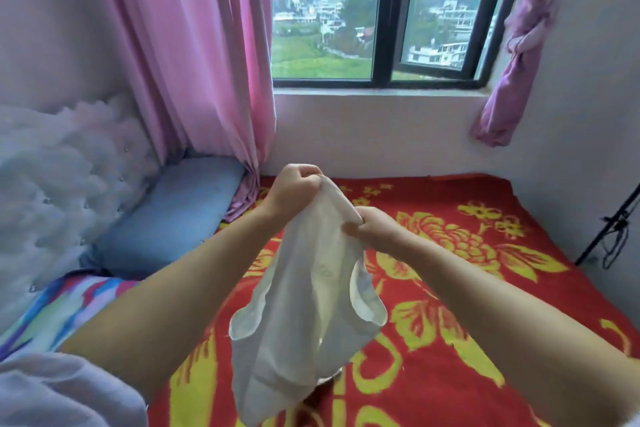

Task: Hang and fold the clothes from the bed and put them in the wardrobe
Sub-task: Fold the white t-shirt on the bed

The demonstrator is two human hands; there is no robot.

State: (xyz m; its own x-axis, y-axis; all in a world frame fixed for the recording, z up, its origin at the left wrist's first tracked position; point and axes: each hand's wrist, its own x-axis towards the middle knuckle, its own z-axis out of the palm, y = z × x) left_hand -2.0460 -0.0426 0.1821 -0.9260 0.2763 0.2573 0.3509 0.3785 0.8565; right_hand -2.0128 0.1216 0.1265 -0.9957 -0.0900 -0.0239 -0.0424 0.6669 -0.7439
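Garment (304, 315) hangs from both hands over blanket (467, 288); pillow (173, 215) left, window (381, 17) behind, curtain (194, 55) left of window.

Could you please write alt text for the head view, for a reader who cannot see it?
Both hands, left hand and right hand, grip a white garment by its top, hanging above a red and yellow floral blanket, with a window behind.

The bed (450, 288) is spread with a red blanket (433, 340) patterned in large yellow flowers and leaves. A blue pillow (173, 215) lies at its left side, against the tufted white headboard (62, 184). Nearer, at the left edge, a brightly striped multicoloured cloth (59, 308) lies on the bed, and a pale lilac fabric (52, 392) sits at the lower left corner.
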